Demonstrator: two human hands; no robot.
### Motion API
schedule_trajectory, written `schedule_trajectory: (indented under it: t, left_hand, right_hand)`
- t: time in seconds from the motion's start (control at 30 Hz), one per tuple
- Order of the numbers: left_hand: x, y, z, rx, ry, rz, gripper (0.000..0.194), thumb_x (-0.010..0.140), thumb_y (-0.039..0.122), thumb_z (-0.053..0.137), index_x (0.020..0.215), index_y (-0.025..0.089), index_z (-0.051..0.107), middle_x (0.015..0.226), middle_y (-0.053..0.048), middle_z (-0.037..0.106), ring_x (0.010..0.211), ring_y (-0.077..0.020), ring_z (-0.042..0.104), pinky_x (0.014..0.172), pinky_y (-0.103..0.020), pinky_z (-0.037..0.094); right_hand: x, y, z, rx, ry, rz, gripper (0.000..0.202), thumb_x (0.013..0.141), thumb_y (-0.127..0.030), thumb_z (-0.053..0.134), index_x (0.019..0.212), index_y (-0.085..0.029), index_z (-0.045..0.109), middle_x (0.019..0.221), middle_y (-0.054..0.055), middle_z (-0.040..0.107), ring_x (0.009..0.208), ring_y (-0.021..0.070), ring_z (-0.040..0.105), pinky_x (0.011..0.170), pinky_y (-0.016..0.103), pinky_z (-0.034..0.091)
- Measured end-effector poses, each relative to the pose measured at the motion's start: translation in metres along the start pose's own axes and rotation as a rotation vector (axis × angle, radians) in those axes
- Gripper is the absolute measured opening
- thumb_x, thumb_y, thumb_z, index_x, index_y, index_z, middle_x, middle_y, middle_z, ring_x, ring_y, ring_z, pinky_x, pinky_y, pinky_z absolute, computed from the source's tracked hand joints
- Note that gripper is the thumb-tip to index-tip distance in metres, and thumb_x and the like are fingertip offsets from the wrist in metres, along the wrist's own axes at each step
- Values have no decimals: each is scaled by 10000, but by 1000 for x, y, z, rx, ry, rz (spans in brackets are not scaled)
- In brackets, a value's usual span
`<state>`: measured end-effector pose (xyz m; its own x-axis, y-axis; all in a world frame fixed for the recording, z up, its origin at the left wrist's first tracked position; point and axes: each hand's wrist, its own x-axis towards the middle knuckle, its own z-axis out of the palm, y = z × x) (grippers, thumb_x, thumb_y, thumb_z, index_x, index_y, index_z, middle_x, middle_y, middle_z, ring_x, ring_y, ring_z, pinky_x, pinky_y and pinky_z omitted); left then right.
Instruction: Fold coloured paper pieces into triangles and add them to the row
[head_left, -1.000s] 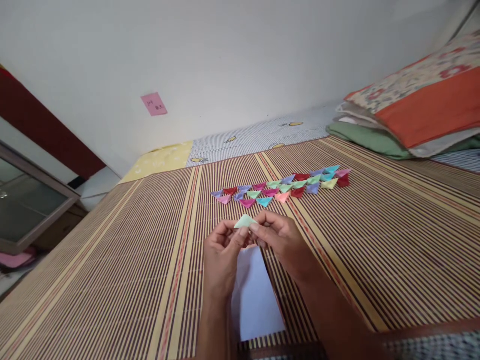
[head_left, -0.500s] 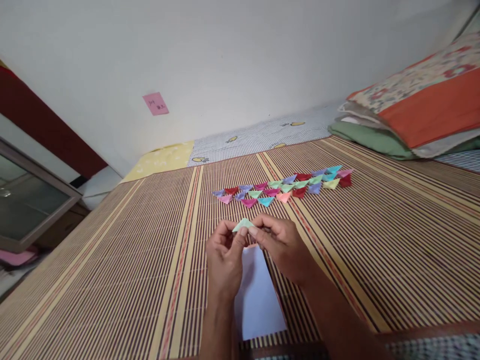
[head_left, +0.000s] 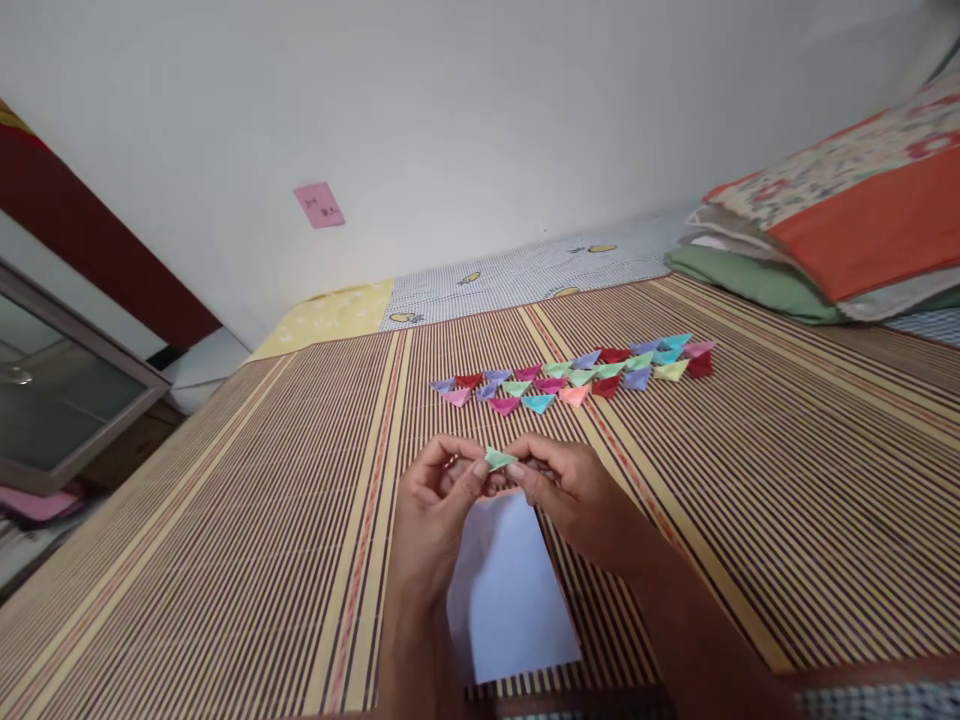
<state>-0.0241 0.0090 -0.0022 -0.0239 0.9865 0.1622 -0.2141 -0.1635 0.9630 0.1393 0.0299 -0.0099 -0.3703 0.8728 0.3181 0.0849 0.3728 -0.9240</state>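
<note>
A small light green folded paper piece [head_left: 498, 459] is pinched between my two hands. My left hand [head_left: 441, 492] grips its left end between thumb and fingers, and my right hand [head_left: 564, 492] grips its right end. Under and between my wrists lies a pale bluish-white sheet of paper [head_left: 517, 600], with an orange edge showing at its top. Beyond my hands, several folded paper triangles [head_left: 538, 404] in pink, red, blue, green, yellow and orange lie in rows on the striped mat [head_left: 315, 500].
Folded bedding with an orange and floral cover [head_left: 862, 220] is piled at the back right. A pink note [head_left: 319, 205] is on the white wall. A framed glass panel [head_left: 60, 380] stands at the left, beside the mat's edge.
The green piece has changed from an upright triangle to a flatter, tilted shape. My thumbs have moved apart, and my left hand has shifted slightly left. The view has shifted a little.
</note>
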Motion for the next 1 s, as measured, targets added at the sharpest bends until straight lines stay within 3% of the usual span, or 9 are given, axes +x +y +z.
schedule_trajectory:
  t: [0.17,0.4,0.63,0.77,1.0]
  left_hand:
    - [-1,4,-3,-35,-51,-53,109,825,197,772,859,184,669,802,-15,708,717,-124,678,704,-239,553]
    - [-1,7,-2,-6,13,-42,97,804,199,783,827,182,690,776,-8,700,678,-106,643,667,-217,544]
    - [-3,7,4,89,31,-43,113,807,233,784,825,183,684,732,10,670,634,-95,597,612,-202,494]
    - [-4,8,5,144,9,-17,95,844,241,751,817,171,693,722,5,670,629,-98,583,601,-209,476]
    - [-4,10,9,117,-2,-43,100,860,242,725,813,162,689,674,1,686,612,-107,623,595,-217,499]
  right_hand:
    - [1,-4,-1,0,-4,-8,193,969,-221,538,1010,-193,724,826,12,721,740,158,649,652,265,471]
    - [-1,-6,-4,-151,103,-63,227,903,-162,565,1087,-205,691,951,43,730,840,193,668,750,316,516]
    - [-1,-9,-2,-122,193,-91,84,901,-183,614,829,-202,651,765,0,663,700,153,610,650,276,482]
    - [-1,-10,-3,-130,178,-113,97,898,-178,610,806,-191,637,728,-11,634,649,137,574,594,259,449]
    - [0,-6,-7,-170,157,-136,97,914,-171,579,838,-172,638,753,3,628,680,144,586,630,272,452]
